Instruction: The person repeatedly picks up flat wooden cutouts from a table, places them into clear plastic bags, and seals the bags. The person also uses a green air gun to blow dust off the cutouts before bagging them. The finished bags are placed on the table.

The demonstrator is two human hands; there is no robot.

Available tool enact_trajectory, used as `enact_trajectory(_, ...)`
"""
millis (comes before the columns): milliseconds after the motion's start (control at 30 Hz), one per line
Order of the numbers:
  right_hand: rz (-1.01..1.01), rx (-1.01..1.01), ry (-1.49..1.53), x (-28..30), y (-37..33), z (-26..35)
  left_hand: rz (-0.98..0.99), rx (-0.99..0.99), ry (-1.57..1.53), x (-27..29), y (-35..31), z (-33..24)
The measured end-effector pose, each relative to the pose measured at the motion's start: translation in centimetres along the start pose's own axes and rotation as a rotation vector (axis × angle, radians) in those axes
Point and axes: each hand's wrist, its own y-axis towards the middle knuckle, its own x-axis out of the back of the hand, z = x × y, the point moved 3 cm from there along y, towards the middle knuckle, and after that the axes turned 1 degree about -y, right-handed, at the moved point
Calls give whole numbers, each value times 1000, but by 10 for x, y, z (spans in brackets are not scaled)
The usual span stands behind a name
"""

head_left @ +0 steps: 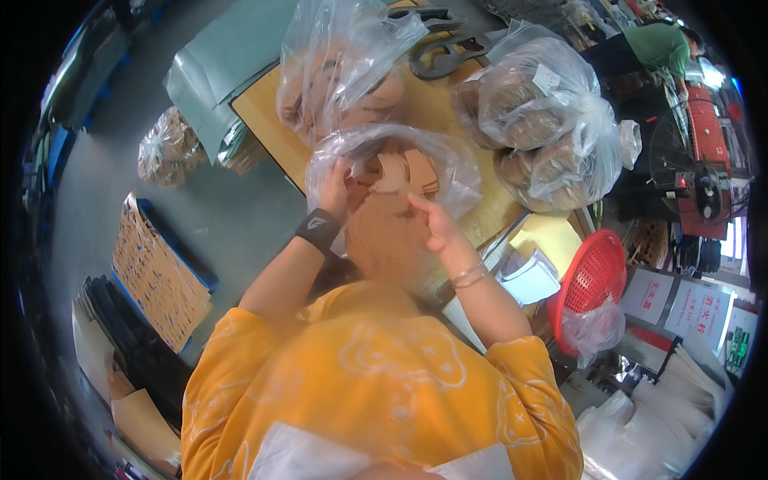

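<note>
A clear plastic bag (448, 164) lies open on the wooden table (264, 108) right in front of me, holding several tan, flat cut pieces (404, 170). My left hand (334, 188), with a black wristband, grips the bag's left rim. My right hand (428, 220), with thin bracelets on the wrist, is at the bag's mouth, fingers on the tan pieces. A blurred tan stack sits between my hands, just below the bag.
More tied clear bags (544, 120) of brown pieces fill the table's back and right. Dark metal cutting dies (444, 56) lie at the far edge. A red mesh basket (592, 280), yellow and white papers (536, 256), perforated tan sheets (156, 276) on the floor left, a person in green (660, 44) far right.
</note>
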Motion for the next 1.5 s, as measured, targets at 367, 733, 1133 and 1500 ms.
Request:
enact_trajectory(367,-307,84,28,52,99,6,54,292,171,26,0,-13)
enact_trajectory(733,-714,489,-1101,47,73,6,-12,-281,954,20,9,-6)
enact_trajectory(1133,-671,401,-1406,72,-4,-12,1204,-1181,2125,-84,-8,-3)
enact_trajectory(1500,-1139,801,-665,97,46,31,1378,-1360,2218,-87,18,12)
